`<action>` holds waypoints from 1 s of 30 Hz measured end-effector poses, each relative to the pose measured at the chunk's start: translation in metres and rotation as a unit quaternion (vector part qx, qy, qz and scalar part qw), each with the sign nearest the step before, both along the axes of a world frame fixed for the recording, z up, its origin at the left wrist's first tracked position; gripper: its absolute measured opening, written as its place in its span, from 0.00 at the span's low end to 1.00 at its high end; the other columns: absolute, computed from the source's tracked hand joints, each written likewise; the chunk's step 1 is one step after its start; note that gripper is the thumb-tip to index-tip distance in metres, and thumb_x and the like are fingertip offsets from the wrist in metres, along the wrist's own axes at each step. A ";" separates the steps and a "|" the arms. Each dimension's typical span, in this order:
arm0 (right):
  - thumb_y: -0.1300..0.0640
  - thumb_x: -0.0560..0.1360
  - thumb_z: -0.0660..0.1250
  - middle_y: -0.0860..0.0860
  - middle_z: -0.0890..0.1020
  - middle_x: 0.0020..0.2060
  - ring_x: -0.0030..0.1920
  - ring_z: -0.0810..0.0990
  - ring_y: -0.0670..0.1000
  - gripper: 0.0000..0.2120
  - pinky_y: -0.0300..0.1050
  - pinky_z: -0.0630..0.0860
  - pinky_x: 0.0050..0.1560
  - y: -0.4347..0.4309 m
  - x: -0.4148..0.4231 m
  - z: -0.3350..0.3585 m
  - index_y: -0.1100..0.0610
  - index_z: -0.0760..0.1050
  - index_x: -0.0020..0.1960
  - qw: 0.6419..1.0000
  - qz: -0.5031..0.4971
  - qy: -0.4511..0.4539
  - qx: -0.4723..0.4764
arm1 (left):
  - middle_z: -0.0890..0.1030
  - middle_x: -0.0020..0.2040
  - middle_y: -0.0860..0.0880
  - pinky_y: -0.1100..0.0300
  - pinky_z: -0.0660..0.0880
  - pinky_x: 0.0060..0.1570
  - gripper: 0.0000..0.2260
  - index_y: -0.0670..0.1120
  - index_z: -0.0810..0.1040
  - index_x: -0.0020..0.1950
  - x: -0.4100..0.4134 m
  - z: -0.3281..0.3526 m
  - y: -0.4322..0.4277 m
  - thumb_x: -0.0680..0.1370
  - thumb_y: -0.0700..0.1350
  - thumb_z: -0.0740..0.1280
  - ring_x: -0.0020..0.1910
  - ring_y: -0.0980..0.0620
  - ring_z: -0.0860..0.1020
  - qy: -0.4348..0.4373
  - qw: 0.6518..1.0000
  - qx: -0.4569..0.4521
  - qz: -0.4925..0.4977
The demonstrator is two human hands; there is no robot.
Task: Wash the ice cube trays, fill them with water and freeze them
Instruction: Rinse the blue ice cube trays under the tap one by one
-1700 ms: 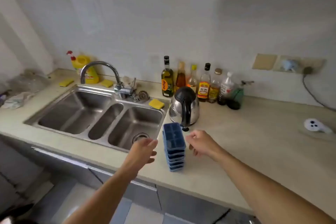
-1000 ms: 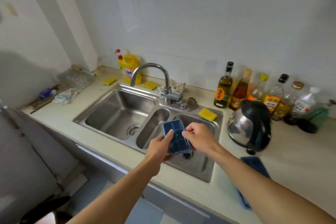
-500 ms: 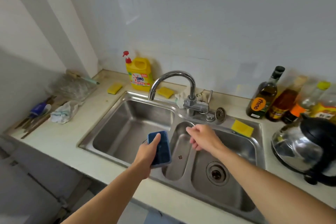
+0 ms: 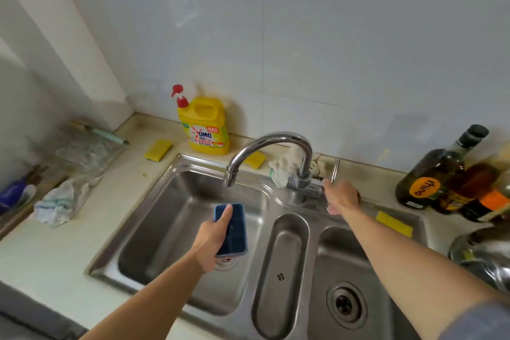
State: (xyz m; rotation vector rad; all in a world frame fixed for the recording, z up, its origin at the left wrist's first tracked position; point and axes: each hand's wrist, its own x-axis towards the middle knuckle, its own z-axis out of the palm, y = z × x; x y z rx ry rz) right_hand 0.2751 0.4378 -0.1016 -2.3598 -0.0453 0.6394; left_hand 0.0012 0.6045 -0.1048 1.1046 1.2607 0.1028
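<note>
Right hand (image 4: pixel 340 197) has advanced, gripping the tap lever (image 4: pixel 334 171); left hand (image 4: pixel 214 237) grips ice cube tray (image 4: pixel 234 229) over left basin (image 4: pixel 165 215).

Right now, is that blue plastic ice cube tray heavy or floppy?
Probably light: the left hand alone holds the blue plastic ice cube tray. It looks flat, unbent, so likely stiff. Wet, it may turn slippery.
</note>
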 end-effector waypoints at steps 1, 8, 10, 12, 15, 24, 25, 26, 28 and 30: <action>0.43 0.82 0.60 0.60 0.86 0.48 0.35 0.85 0.58 0.25 0.39 0.77 0.22 0.005 0.002 -0.001 0.65 0.80 0.54 1.000 0.000 0.003 -0.012 | 0.85 0.49 0.41 0.52 0.82 0.34 0.22 0.44 0.77 0.58 0.005 -0.001 0.006 0.77 0.62 0.70 0.43 0.42 0.86 -0.002 1.000 0.000 -0.005; 0.39 0.83 0.57 0.61 0.84 0.58 0.34 0.86 0.59 0.30 0.46 0.84 0.34 0.023 0.009 -0.014 0.64 0.76 0.66 0.997 -0.056 0.047 -0.035 | 0.83 0.50 0.42 0.48 0.83 0.44 0.24 0.44 0.75 0.57 0.032 -0.014 0.050 0.77 0.64 0.68 0.46 0.42 0.84 0.036 0.998 0.004 -0.058; 0.40 0.83 0.58 0.60 0.85 0.56 0.33 0.86 0.60 0.28 0.46 0.83 0.32 0.028 0.011 -0.017 0.64 0.76 0.66 0.995 -0.085 0.052 -0.031 | 0.83 0.52 0.41 0.44 0.83 0.50 0.24 0.44 0.75 0.57 0.037 -0.019 0.057 0.77 0.65 0.68 0.48 0.40 0.84 0.032 0.997 -0.008 -0.072; 0.42 0.83 0.59 0.60 0.85 0.55 0.31 0.86 0.59 0.25 0.40 0.76 0.22 0.031 0.013 -0.020 0.64 0.78 0.63 0.992 -0.105 0.047 -0.042 | 0.83 0.51 0.41 0.44 0.83 0.49 0.23 0.45 0.76 0.57 0.040 -0.025 0.064 0.77 0.65 0.68 0.48 0.40 0.84 0.030 0.996 -0.010 -0.088; 0.47 0.85 0.58 0.59 0.86 0.48 0.34 0.85 0.58 0.21 0.37 0.69 0.17 0.035 0.014 -0.029 0.64 0.78 0.54 0.991 -0.120 0.029 -0.048 | 0.84 0.50 0.42 0.45 0.83 0.48 0.21 0.46 0.76 0.56 0.044 -0.033 0.073 0.77 0.63 0.69 0.47 0.41 0.84 0.021 0.993 -0.013 -0.114; 0.60 0.82 0.64 0.63 0.83 0.54 0.53 0.84 0.60 0.10 0.47 0.81 0.52 0.037 0.013 -0.032 0.67 0.79 0.55 0.993 -0.025 -0.031 -0.108 | 0.83 0.50 0.42 0.41 0.82 0.54 0.18 0.47 0.77 0.53 0.046 -0.049 0.079 0.78 0.61 0.69 0.48 0.40 0.84 -0.002 0.994 -0.011 -0.112; 0.60 0.78 0.72 0.60 0.84 0.51 0.48 0.84 0.56 0.07 0.42 0.78 0.48 0.038 0.011 -0.029 0.65 0.78 0.47 0.992 -0.024 -0.015 -0.127 | 0.83 0.50 0.41 0.42 0.83 0.52 0.18 0.47 0.77 0.53 0.046 -0.048 0.079 0.78 0.61 0.69 0.48 0.40 0.84 -0.006 0.994 -0.014 -0.108; 0.60 0.73 0.77 0.57 0.85 0.48 0.44 0.82 0.53 0.12 0.41 0.76 0.45 0.037 0.012 -0.028 0.62 0.75 0.40 0.989 -0.016 0.003 -0.147 | 0.83 0.49 0.42 0.44 0.83 0.49 0.18 0.47 0.77 0.53 0.046 -0.048 0.079 0.78 0.61 0.69 0.47 0.41 0.84 -0.009 0.994 -0.016 -0.106; 0.59 0.72 0.79 0.55 0.86 0.47 0.42 0.81 0.51 0.18 0.41 0.76 0.45 0.035 0.013 -0.029 0.59 0.69 0.36 0.987 0.007 0.006 -0.163 | 0.84 0.49 0.42 0.48 0.83 0.44 0.17 0.47 0.77 0.53 0.046 -0.048 0.079 0.78 0.61 0.70 0.45 0.42 0.84 -0.012 0.994 -0.020 -0.105; 0.56 0.78 0.71 0.59 0.85 0.51 0.43 0.83 0.54 0.12 0.43 0.79 0.43 0.035 0.016 -0.032 0.63 0.74 0.44 0.991 0.004 -0.027 -0.134 | 0.84 0.49 0.42 0.49 0.83 0.44 0.16 0.48 0.77 0.53 0.047 -0.047 0.078 0.79 0.60 0.69 0.45 0.42 0.84 -0.015 0.994 -0.025 -0.104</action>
